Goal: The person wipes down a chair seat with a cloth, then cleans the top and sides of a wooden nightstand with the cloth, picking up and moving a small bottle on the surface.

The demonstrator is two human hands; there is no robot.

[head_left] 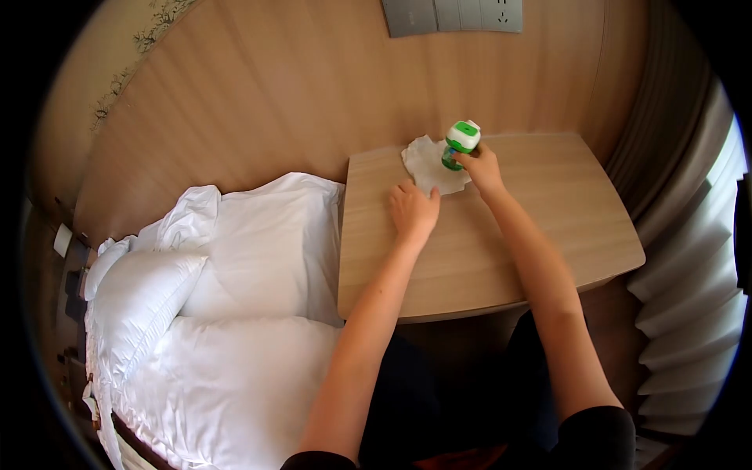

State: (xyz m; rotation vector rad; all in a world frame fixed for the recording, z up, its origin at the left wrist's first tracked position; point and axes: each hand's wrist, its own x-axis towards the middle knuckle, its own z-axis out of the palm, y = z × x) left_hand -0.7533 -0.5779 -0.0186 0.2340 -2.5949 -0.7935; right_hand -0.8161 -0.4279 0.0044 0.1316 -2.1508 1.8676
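Observation:
My right hand (pixel 484 168) is wrapped round a small bottle (pixel 452 159) with a green body and a white-and-green lid. The bottle is over a crumpled off-white cloth (pixel 427 162), near the back edge of the wooden table (pixel 548 211). Whether its base touches the cloth, I cannot tell. My left hand (pixel 413 210) lies palm down on the table at the cloth's near left edge. Its fingers are spread a little and its thumb is by the cloth.
Left of the table is a bed with white bedding (pixel 258 251) and a pillow (pixel 153 305). A wooden panel (pixel 313 102) rises behind, with grey switches and sockets (pixel 454 17). Pale curtains (pixel 681 313) hang at the right.

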